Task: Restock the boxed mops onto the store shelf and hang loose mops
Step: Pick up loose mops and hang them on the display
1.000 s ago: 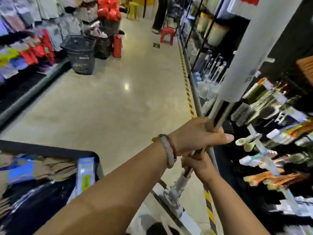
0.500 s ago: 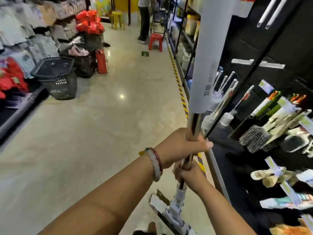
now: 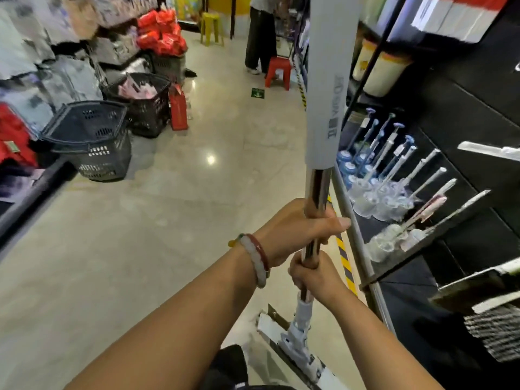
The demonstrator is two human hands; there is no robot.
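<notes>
The step in hand is judged to be the hanging of a loose mop (image 3: 315, 198), not the shelving of boxed stock. The mop is held nearly upright in the aisle, close to the black shelving (image 3: 464, 88) on the right. Its chrome pole is gripped by both hands. Its white sleeve rises out of the top of the view, and its flat head (image 3: 298, 350) is seen low and near, close to the floor (image 3: 168, 220); whether it touches the floor cannot be told.

The left hand (image 3: 298, 232) is closed round the pole, the thumb laid out towards the shelving. The right hand (image 3: 315, 277) is closed round the pole directly beneath, the two hands touching. A bracelet (image 3: 257, 257) is worn on the left wrist.

No hook or rail for the mop is identified in view. The next move is judged to call for the pole to be carried to a hanging point on the shelving and its upper end raised, clear of the brushes (image 3: 394, 175) displayed on the right.

Baskets (image 3: 90, 136) stand far left; a person (image 3: 260, 32) stands far down the aisle.
</notes>
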